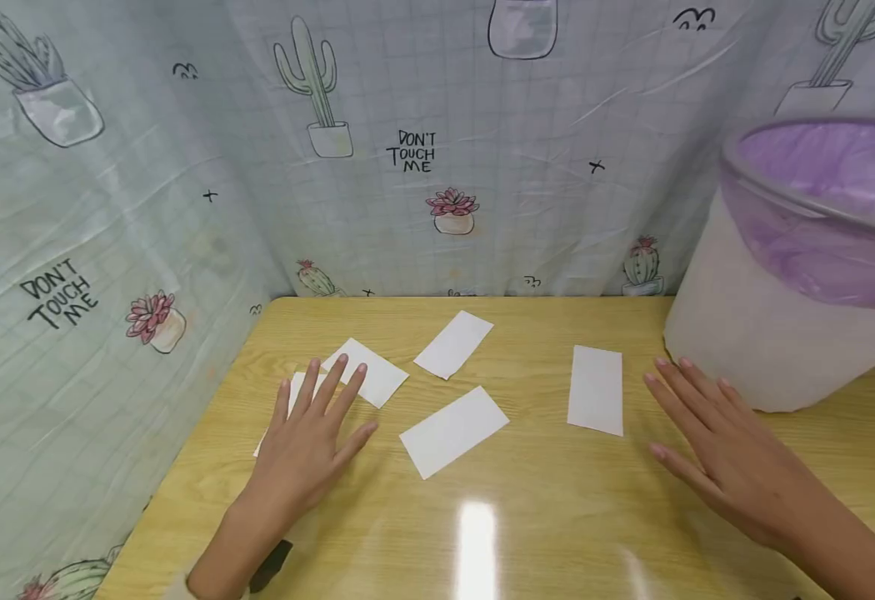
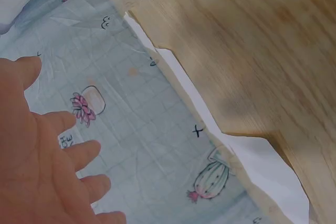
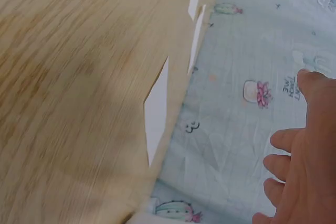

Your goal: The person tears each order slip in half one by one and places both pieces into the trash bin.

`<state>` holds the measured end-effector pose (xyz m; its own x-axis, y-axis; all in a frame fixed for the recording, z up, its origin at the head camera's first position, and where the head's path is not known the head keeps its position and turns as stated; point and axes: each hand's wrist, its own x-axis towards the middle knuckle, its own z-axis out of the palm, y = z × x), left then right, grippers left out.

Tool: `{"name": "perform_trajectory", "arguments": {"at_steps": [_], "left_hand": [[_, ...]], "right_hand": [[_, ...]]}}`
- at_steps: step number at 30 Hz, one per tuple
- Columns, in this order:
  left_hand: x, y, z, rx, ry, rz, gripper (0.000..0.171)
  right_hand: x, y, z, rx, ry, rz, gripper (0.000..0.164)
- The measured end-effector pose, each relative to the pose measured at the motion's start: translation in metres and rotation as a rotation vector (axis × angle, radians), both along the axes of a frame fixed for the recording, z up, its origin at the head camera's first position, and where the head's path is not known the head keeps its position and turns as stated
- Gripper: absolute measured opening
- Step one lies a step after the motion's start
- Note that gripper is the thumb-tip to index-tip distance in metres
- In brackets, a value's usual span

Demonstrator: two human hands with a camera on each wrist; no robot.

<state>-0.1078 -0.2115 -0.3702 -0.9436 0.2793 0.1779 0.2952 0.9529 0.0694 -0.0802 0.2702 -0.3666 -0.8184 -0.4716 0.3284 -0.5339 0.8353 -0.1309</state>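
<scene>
Several white slips of paper lie flat and apart on the wooden table. My left hand (image 1: 306,450), fingers straight and spread, is over the left side and holds nothing. It partly covers one slip (image 1: 293,392) in the head view, and its fingertips overlap a second slip (image 1: 373,375). Farther in are a back slip (image 1: 454,344) and a middle slip (image 1: 455,432). My right hand (image 1: 737,454) is over the right side, fingers extended and nothing held, just right of the rightmost slip (image 1: 596,390). Both wrist views show bare palms, the left (image 2: 42,166) and the right (image 3: 310,161).
A white bin (image 1: 745,325) with a purple liner (image 1: 797,242) stands at the right, close beyond my right hand. A cactus-print curtain (image 1: 512,167) borders the table (image 1: 542,517) at the back and left. Some dark object (image 1: 271,567) shows beside my left wrist.
</scene>
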Motion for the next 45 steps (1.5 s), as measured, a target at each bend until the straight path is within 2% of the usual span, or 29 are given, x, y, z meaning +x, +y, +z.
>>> {"name": "perform_trajectory", "arguments": {"at_steps": [8,18,25,36,45], "left_hand": [[0.0,0.011,-0.001,0.022,-0.035,-0.031,0.072],[-0.003,0.02,-0.001,0.045,-0.006,-0.091,0.071],[-0.003,0.025,-0.003,0.063,-0.012,-0.128,0.07],[-0.005,0.04,-0.008,0.092,0.06,-0.167,0.063],[-0.002,0.047,-0.015,0.145,0.164,-0.215,0.056]], "right_hand": [[-0.002,-0.007,-0.003,0.01,0.029,0.038,0.079],[-0.004,-0.019,-0.003,0.018,0.012,0.065,0.078],[-0.006,-0.025,-0.004,0.044,0.015,0.087,0.076],[-0.009,-0.032,-0.013,0.033,-0.014,0.108,0.07],[-0.02,-0.043,-0.024,0.069,0.021,0.187,0.063]]}}
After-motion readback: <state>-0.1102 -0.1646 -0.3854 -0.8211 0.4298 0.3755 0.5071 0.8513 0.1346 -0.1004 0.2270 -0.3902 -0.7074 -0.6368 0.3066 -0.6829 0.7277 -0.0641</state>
